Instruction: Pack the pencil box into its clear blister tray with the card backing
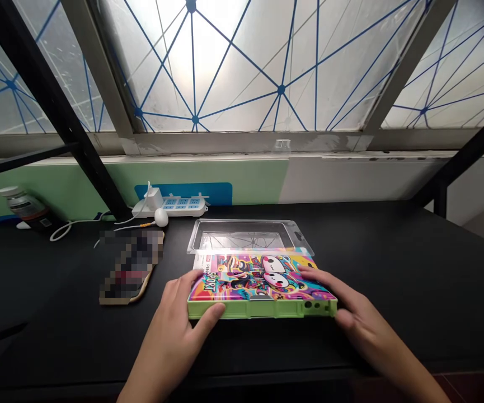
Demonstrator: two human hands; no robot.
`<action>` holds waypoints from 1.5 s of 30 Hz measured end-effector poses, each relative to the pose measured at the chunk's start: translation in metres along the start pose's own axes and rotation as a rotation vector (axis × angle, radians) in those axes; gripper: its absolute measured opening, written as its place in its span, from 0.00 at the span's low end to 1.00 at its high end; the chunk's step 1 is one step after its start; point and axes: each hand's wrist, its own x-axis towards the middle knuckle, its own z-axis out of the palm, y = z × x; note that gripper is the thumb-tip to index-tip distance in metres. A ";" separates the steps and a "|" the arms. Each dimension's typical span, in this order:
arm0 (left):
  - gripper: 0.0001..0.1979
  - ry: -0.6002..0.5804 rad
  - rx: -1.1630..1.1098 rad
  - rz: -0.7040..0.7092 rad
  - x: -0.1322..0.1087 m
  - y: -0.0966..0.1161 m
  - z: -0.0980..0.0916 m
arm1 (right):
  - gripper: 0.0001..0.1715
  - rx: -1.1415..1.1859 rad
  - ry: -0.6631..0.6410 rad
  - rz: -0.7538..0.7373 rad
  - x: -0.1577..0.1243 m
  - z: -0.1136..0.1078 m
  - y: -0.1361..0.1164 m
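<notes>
- Left hand [172, 319] at the near left corner of a flat printed case [262, 280], fingers spread across the top, thumb pressed on the lime-green front edge.
- Right hand [361, 305] at the near right corner, fingers fanned over the top, thumb tucked against the front edge; no pinch on either side, only a broad two-handed clasp.
- Case flat on a black table [413, 280], cartoon faces and the word "SPORT" on top, small round holes in the green edge beside the right hand.
- Clear plastic tray [242, 238] directly behind the case, its near rim against or under the far edge; exact contact impossible to tell.
- Pixelated object [130, 267] left of the case, too obscured to name.
- White power strip [170, 206] and white cable [69, 230] along the wall, tilted bottle [23, 201] at far left.
- Risk: thin tray liable to skid or crack under any hard shove of the case against it.
- Risk: green edge possibly prone to lifting away from the printed top under uneven pressure from the two hands.
- Risk: pixelated object open to a knock from a wide swing of the left hand.
- Risk: case prone to a drop if dragged past the near table edge.
</notes>
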 end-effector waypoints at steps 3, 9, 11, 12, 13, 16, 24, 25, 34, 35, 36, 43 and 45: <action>0.26 0.029 0.012 0.022 0.003 -0.002 0.000 | 0.44 -0.098 -0.038 0.052 -0.002 0.003 -0.003; 0.26 0.069 0.045 0.153 0.005 -0.017 0.006 | 0.27 -0.214 0.070 0.050 0.009 0.010 -0.003; 0.26 0.058 0.084 0.184 0.006 -0.019 0.010 | 0.25 -0.264 0.127 0.053 0.014 0.012 -0.003; 0.26 0.051 0.106 0.192 0.007 -0.019 0.011 | 0.25 -0.294 0.149 0.051 0.015 0.013 -0.004; 0.26 0.053 0.127 0.191 0.007 -0.019 0.012 | 0.26 -0.323 0.166 0.055 0.017 0.014 -0.005; 0.25 0.088 0.187 0.153 0.009 -0.020 0.014 | 0.23 -0.374 0.197 0.091 0.019 0.020 -0.009; 0.28 0.058 0.329 0.204 0.012 -0.036 0.015 | 0.19 -0.496 0.246 0.092 0.021 0.035 -0.008; 0.30 0.061 0.344 0.224 0.012 -0.039 0.016 | 0.20 -0.530 0.262 0.092 0.021 0.036 -0.007; 0.50 0.043 0.356 0.386 0.014 -0.046 0.022 | 0.21 -0.743 0.374 -0.106 0.022 0.039 -0.004; 0.52 0.053 0.333 0.361 0.013 -0.043 0.023 | 0.20 -0.752 0.378 -0.145 0.023 0.040 -0.006; 0.53 0.063 0.310 0.331 0.012 -0.039 0.024 | 0.18 -0.750 0.368 -0.192 0.024 0.041 -0.008; 0.52 -0.008 0.236 0.238 0.011 -0.026 0.017 | 0.16 -0.673 0.077 -0.401 0.049 0.051 -0.042; 0.51 -0.040 0.243 0.227 0.011 -0.026 0.014 | 0.17 -0.669 0.029 -0.372 0.058 0.058 -0.051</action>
